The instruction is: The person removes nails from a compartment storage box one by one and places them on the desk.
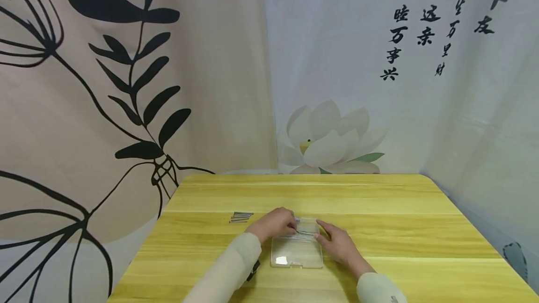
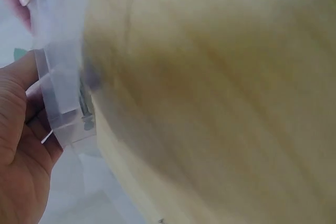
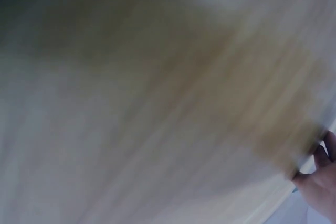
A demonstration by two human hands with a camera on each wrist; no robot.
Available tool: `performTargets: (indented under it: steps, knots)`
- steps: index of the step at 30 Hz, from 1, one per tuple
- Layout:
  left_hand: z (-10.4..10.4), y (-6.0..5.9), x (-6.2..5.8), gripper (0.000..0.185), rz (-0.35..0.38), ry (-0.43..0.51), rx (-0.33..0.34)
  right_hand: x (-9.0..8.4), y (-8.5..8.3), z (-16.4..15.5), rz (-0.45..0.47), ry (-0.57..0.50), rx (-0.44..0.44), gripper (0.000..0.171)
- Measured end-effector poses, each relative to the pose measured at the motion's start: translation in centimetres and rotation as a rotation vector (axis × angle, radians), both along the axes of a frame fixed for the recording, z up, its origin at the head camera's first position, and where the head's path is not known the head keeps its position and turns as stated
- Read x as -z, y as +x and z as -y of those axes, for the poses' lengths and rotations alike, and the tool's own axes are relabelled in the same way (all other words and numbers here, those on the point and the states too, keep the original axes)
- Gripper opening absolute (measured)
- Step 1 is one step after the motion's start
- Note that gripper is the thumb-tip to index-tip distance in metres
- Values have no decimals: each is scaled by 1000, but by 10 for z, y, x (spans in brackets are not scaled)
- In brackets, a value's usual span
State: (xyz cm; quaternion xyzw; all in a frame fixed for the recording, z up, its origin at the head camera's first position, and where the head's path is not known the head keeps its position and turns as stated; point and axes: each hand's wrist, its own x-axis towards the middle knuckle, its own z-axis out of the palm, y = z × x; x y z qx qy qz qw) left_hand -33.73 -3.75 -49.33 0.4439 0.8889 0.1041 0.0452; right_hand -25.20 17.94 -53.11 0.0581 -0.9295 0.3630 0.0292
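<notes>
One clear flat rectangular plastic box (image 1: 296, 248) lies on the yellow wooden worktop (image 1: 379, 209), between the two hands and touching both. Left hand (image 1: 275, 222) sits at the box's far-left corner, fingers curled on its edge; the left wrist view shows thumb and fingers pinching a clear plastic wall (image 2: 63, 93). Right hand (image 1: 337, 242) lies along the box's right side, fingers on the far-right rim; whether it actually grips, cannot tell. Thin grey metal pins (image 1: 305, 233) lie across the box's far end, between the fingertips; too small to count.

Handling, judged: box is light, rigid, slick, thin-walled, may crack if squeezed; take it by the side walls or corners. Pins are stiff, light, roll easily; pinch mid-shaft.

Counts: one box, two hands. One small bunch of the same grey pins (image 1: 240, 217) lies on the worktop beyond and left of the left hand, apart from it; roughly four or five, unsure.
</notes>
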Motion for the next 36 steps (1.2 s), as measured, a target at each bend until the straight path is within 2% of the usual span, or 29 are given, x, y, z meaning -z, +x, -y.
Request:
performTargets:
  steps: [3, 9, 16, 20, 23, 28, 32, 36]
  knots:
    - [2, -2, -2, 7, 25, 6, -4, -1, 0, 1, -18, 12, -14, 48]
    - [3, -3, -2, 7, 18, -12, 12, 3, -1, 1, -36, 14, -28, 49]
    - [5, -5, 3, 9, 60, -8, -31, 5, 0, 2, -31, 4, -21, 49]
    - [7, -7, 4, 10, 62, 36, -51, 2, 1, 2, -22, -14, -15, 50]
    - [12, -5, 0, 14, 74, 78, -70, 1, 2, 2, -17, -21, -12, 50]
    - [26, -1, -7, 24, 153, 163, -142, 1, 3, 2, -22, -9, -13, 51]
    - [41, -5, -8, 20, 204, 235, -203, 0, 3, 2, -36, 11, -9, 51]
    - [56, -9, -10, 16, 230, 271, -228, 0, 2, 0, -41, 26, -13, 50]
